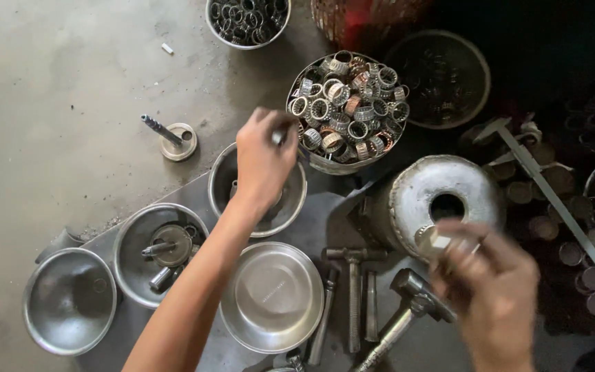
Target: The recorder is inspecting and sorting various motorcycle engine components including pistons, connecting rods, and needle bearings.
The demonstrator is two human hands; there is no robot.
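Observation:
My left hand [263, 162] reaches forward over a steel bowl [296, 203], its fingertips pinched on a small metal piece just left of a can heaped with ring-shaped bearing cages [349, 103]. My right hand [494, 286], blurred, holds a round metal part [432, 241] in front of a large steel cylinder [442, 200] with a hole in its face.
Several steel bowls [273, 296] sit on a metal sheet, one holding small tools [166, 251]. Hammers [352, 289] and punches lie near the cylinder. A caliper [538, 176] and many round cups lie at the right. A ring with a pin [177, 141] rests on the concrete floor.

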